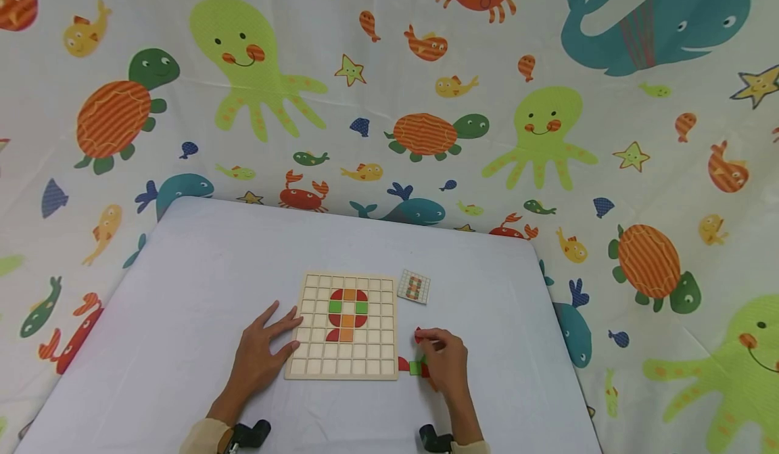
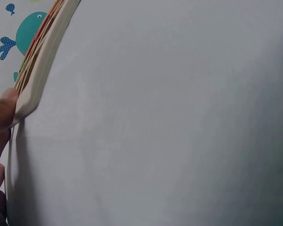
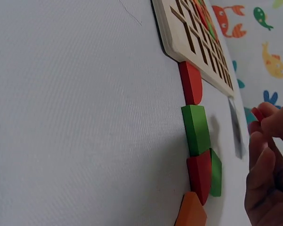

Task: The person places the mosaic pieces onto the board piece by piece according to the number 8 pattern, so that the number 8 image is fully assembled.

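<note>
A square wooden grid board (image 1: 292, 375) lies on the table, with red, orange and green pieces set in several middle cells. My left hand (image 1: 257, 354) rests at the board's left edge, fingers spread and thumb at the rim; in the left wrist view the thumb (image 2: 2, 113) meets the board's side. To the right of the board, my right hand (image 1: 447, 362) pinches a small red piece (image 3: 257, 114) between thumb and finger, raised over the table. Below that hand lie a red rounded piece (image 3: 191, 84), a green block (image 3: 196, 129), another red piece (image 3: 199, 176) and an orange piece (image 3: 191, 212).
A small pattern card (image 1: 414, 287) with a printed grid lies beside the board's upper right corner. Another green block (image 3: 216, 174) sits next to the loose row. White cloth (image 1: 201, 285) covers the table, and a sea-animal curtain (image 1: 365, 102) hangs behind.
</note>
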`<move>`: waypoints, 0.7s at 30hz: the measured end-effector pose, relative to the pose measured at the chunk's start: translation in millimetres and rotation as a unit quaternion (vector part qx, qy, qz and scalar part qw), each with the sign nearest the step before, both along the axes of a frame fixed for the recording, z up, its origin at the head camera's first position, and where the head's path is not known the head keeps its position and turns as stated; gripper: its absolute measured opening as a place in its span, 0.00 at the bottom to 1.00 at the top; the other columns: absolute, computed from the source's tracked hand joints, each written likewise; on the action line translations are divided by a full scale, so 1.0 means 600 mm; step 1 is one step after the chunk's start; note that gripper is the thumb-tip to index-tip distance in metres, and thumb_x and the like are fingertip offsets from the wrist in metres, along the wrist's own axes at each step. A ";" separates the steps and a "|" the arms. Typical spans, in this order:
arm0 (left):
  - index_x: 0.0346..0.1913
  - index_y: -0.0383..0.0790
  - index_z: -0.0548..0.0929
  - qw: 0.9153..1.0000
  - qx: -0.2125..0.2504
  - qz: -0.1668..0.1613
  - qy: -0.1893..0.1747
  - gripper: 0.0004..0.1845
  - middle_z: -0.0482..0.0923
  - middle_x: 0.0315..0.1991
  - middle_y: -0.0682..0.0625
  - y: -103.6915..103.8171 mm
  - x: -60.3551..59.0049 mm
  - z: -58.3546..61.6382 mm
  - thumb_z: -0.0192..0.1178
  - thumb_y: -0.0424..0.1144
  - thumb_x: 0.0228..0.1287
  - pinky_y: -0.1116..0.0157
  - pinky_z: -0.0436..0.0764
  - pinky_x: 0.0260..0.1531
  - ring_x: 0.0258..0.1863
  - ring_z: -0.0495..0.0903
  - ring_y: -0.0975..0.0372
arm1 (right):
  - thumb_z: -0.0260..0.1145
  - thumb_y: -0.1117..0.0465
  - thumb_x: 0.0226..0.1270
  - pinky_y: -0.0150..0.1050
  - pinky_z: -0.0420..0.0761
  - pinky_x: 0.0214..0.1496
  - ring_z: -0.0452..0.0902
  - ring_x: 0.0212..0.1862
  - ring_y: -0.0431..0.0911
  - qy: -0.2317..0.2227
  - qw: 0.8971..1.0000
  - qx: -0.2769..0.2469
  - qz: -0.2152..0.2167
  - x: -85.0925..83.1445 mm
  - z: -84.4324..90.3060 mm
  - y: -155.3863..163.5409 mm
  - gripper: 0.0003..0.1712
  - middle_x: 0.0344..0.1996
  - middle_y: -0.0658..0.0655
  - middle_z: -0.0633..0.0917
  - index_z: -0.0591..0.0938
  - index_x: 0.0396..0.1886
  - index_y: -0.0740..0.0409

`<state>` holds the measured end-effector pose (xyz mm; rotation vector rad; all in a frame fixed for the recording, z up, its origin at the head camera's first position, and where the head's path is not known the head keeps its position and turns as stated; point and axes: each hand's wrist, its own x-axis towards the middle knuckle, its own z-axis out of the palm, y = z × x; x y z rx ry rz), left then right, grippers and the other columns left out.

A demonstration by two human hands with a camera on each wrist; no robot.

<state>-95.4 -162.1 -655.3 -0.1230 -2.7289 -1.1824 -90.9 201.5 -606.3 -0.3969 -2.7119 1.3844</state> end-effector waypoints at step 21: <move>0.64 0.46 0.88 1.000 0.001 -0.001 -0.004 0.28 0.78 0.73 0.43 0.000 0.001 -0.002 0.78 0.35 0.59 0.27 0.65 0.69 0.79 0.65 0.36 | 0.80 0.62 0.64 0.30 0.79 0.30 0.78 0.31 0.38 0.066 0.993 -0.042 0.089 -0.004 0.001 -0.061 0.15 0.35 0.46 0.88 0.83 0.45 0.44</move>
